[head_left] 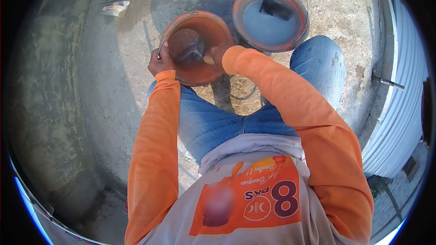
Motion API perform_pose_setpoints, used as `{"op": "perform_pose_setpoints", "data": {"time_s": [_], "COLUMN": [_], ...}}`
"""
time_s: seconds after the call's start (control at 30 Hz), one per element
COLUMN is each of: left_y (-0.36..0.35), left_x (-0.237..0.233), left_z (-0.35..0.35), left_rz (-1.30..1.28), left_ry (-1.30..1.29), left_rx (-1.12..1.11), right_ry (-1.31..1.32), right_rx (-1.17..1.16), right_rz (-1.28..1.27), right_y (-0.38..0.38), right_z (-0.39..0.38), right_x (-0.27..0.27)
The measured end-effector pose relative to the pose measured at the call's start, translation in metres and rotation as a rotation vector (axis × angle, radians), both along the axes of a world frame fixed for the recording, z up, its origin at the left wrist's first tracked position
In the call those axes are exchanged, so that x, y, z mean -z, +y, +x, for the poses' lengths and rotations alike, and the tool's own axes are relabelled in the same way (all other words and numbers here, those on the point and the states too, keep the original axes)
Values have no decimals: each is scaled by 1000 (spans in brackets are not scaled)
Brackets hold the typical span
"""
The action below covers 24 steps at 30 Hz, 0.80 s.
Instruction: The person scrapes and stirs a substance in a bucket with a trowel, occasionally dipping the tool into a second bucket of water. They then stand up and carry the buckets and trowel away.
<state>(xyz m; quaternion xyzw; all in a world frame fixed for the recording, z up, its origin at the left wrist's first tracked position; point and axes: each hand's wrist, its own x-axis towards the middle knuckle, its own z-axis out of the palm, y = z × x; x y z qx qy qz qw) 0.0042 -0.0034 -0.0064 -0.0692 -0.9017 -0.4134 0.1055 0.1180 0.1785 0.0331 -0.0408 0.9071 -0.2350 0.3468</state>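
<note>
An orange-brown bucket (200, 78) is tipped between my knees, its mouth facing me. My left hand (160, 61) grips its left rim, thumb over the edge beside the wire handle (159, 54). My right hand (220, 57) reaches in over the right rim, fingers closed on a small yellowish piece (209, 60) against the inner wall; its kind I cannot tell. Greyish wet residue (194, 51) shows at the bottom of the bucket. Just right stands a second bucket (238, 22) of cloudy grey water (268, 29), with a dark rectangular piece (276, 8) in it.
A pale scrap (116, 7) lies on the concrete ground (122, 59) at the upper left. A stained wall (50, 77) runs along the left. On the right are a corrugated metal sheet (399, 109) and a short protruding pipe (391, 83).
</note>
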Motion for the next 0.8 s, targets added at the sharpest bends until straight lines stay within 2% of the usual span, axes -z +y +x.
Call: {"op": "perform_pose_setpoints", "data": {"time_s": [0.07,0.23,0.3,0.33,0.4,0.43,0.5,0.53,0.57,0.63,0.73,0.77,0.8], "left_y": [3,-2,3,1,-3,-2,-5,-8,-8,2,33,45,56], "left_x": [0,-2,-7,-2,3,2,-1,-5,-5,-4,11,13,14], "left_z": [0,0,1,-5,-16,-18,-11,-3,8,33,39,38,38], "left_rz": [29,11,23,30,54,63,271,196,195,24,40,44,27], "left_ry": [1,-19,-83,-71,-54,-42,-194,-293,-293,-438,-527,-519,-300], "left_rx": [3,-76,-15,-16,12,16,-195,-206,-202,-245,-139,-136,-56], "right_ry": [85,93,151,164,130,145,-100,10,10,-35,3,12,-16], "right_rx": [339,164,292,288,658,659,690,739,743,793,819,820,804], "right_rz": [-120,-80,-321,-316,-243,-239,-172,-191,-192,-234,-209,-208,-224], "right_y": [-3,-17,1,2,-3,-3,-3,-8,-9,-9,-10,-10,-13], "right_z": [-3,19,16,14,14,13,11,13,12,9,13,12,11], "right_x": [-1,33,38,39,39,39,43,49,56,48,52,53,54]}}
